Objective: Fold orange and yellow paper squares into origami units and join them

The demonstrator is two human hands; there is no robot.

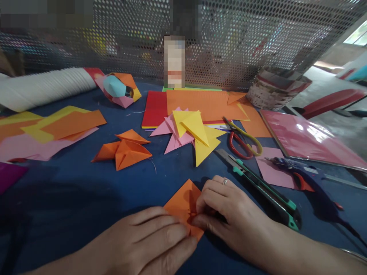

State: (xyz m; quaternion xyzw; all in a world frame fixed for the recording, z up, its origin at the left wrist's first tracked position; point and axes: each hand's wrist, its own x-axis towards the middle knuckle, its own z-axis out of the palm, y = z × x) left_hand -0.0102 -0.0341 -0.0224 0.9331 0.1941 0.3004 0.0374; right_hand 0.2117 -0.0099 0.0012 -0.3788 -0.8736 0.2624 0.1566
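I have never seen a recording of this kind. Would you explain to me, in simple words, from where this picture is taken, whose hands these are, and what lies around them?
There is no machine here: these are a person's bare hands. The single picture comes from a camera worn on the head, looking forward and down.

The left hand lies across a folded orange paper, while the right hand pinches its right side.

On the blue surface, beyond the hands, lie orange folded pieces and yellow folded triangles. To the right are scissors, a utility knife and a glue gun. A perforated panel stands behind everything.
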